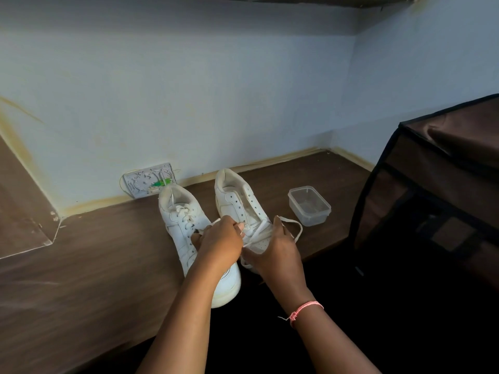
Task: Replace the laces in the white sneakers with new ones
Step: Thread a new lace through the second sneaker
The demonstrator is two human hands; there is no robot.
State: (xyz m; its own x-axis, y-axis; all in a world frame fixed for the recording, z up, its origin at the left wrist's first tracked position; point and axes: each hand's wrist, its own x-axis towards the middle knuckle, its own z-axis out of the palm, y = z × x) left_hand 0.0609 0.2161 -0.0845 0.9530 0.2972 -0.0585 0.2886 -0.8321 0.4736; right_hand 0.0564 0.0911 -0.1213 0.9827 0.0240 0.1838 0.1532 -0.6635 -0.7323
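At frame center, left hand [221,240] and right hand [272,249] fingers pinch the lace [293,230] over the right-side sneaker [237,201].

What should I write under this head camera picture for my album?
Two hands, left hand and right hand, thread a white lace into the right sneaker beside the laced left sneaker.

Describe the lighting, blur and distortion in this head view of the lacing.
Head view: dim, cool light; the lower right falls into near-black shadow. Wide-angle bending curves the wall edges. Slight motion blur softens the hands and lace; the sneakers and the tub stay readable. No glare.
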